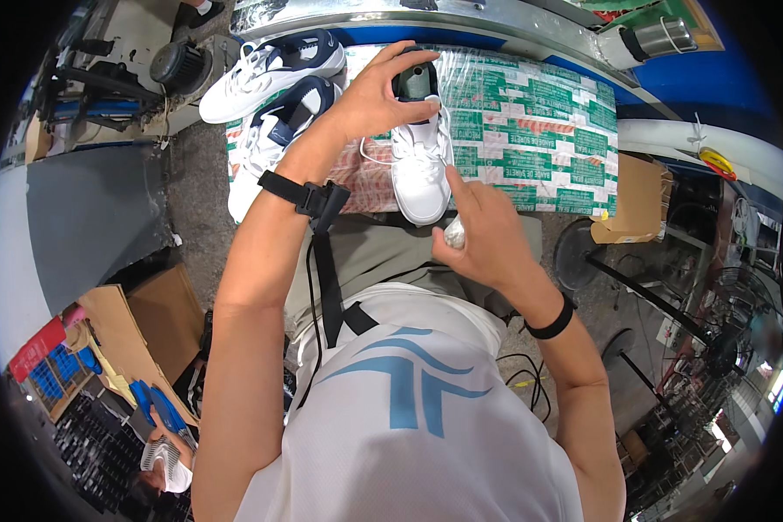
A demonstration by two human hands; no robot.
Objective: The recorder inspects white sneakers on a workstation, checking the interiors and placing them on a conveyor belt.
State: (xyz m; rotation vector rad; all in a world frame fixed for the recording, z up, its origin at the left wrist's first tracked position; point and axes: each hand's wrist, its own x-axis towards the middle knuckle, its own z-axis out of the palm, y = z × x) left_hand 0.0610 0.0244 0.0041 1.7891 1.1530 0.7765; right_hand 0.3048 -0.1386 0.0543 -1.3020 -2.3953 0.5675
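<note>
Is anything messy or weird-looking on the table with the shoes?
Nothing looks broken or spilled. The two shoes at the back left lie tipped on their sides, not standing. The left hand holds the heel of the white shoe; the right hand grips something small I cannot make out.

Left hand [378, 91] raised far, fingers spread and curled in a grip; right hand [483, 235] near, fist closed, forefinger extended.

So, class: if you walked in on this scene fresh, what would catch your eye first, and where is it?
First, the white sneaker at centre, standing on the green-and-white patterned sheet, with the left hand gripping its heel end. Just below, the right hand holds a small silvery object. Two more white-and-navy sneakers lie to the upper left.
</note>
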